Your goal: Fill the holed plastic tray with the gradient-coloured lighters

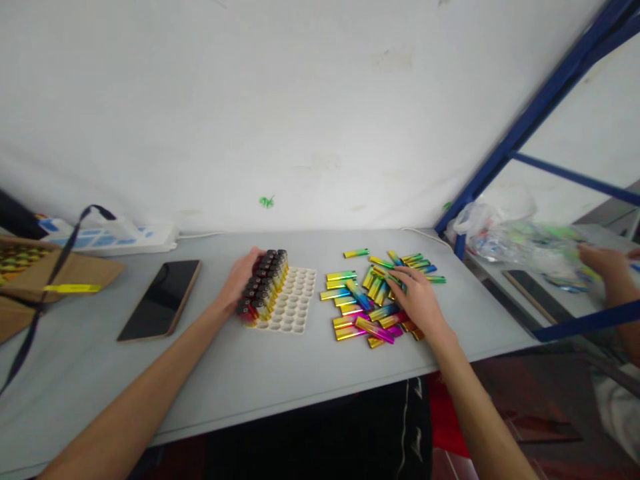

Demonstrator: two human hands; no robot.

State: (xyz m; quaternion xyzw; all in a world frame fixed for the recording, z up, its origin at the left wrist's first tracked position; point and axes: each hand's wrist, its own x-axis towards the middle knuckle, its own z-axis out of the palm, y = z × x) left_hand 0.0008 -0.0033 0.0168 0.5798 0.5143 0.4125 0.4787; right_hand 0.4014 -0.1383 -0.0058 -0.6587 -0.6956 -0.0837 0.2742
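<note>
Lighters with black tops (265, 283) stand upright in rows in the left part of a white tray (293, 307) with round holes; the tray's right part shows bare holes. My left hand (241, 277) rests against the left side of the lighters, its fingers mostly hidden behind them. Shiny metallic sleeves (356, 293) in yellow, blue, green and magenta lie scattered on the grey table (280, 380). My right hand (417, 300) reaches over the right part of this pile, fingertips on the sleeves; whether one is gripped is unclear.
A phone (161, 300) lies left of the tray. Further left are an open cardboard box (75, 270), a dark strap (37, 320) and a power strip (125, 240). A blue metal frame (500, 170) rises at the right; beyond it are plastic bags (520, 240) and another person's hand (605, 263).
</note>
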